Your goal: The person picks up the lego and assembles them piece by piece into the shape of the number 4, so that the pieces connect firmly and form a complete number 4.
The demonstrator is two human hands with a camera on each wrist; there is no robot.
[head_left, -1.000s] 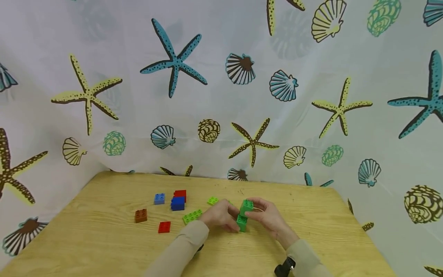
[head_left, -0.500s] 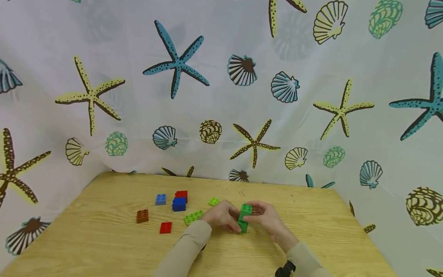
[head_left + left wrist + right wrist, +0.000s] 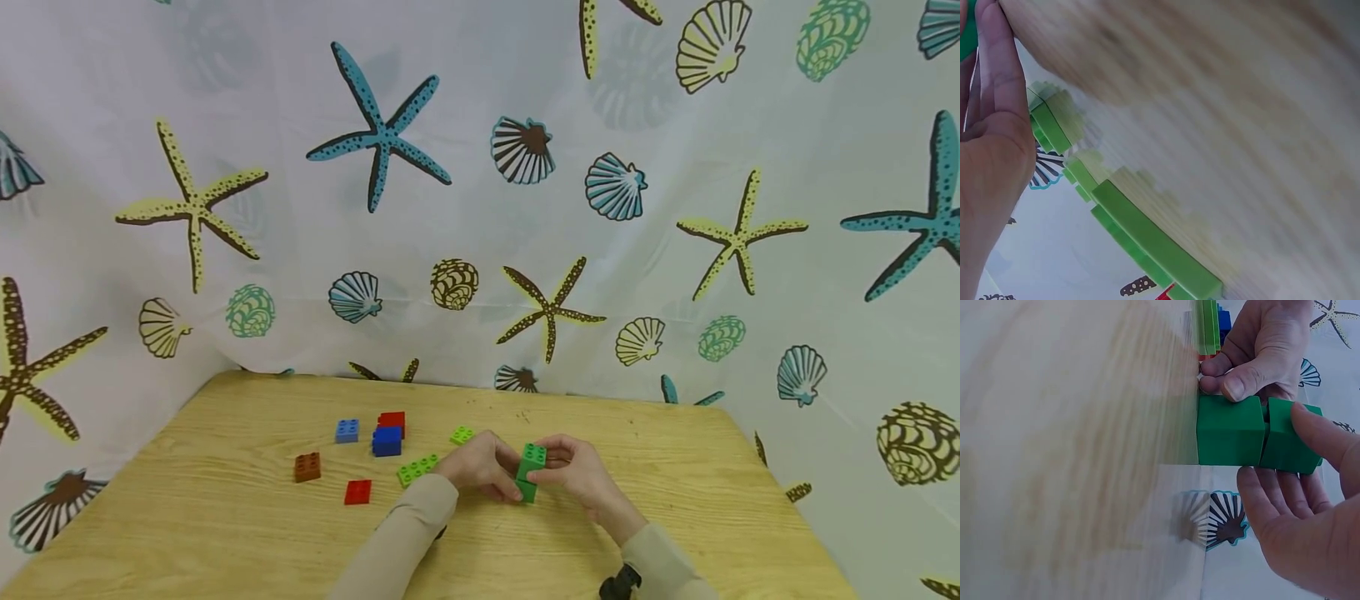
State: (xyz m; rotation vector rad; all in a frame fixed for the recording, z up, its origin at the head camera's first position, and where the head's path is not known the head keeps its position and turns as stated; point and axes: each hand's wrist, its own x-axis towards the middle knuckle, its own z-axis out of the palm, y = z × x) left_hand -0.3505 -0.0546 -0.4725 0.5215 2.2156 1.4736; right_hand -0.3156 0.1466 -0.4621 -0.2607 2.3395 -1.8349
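Two green toy building blocks stand one over the other near the table's middle. My left hand [image 3: 480, 467] holds the lower green block [image 3: 1230, 434] against the wood, its thumb on the block's side. Around the upper green block [image 3: 531, 460] my right hand [image 3: 583, 477] has its thumb and fingers, gripping it from the right. A thin, slightly uneven gap shows between the blocks in the right wrist view, where the upper one leans a little. Only a sliver of green shows past my fingers in the left wrist view.
Left of my hands lie a long lime brick [image 3: 417, 471], a small lime brick [image 3: 462, 435], a flat red piece [image 3: 357, 492] and a brown brick [image 3: 307, 467]. Farther back are a light blue brick [image 3: 347, 431], a dark blue brick [image 3: 387, 442] and a red brick [image 3: 392, 421]. A patterned curtain [image 3: 450, 217] hangs behind.
My right hand has brought the upper green block slightly down over the lower one, covering its studs. My left hand stays about where it was; the loose bricks have not moved.
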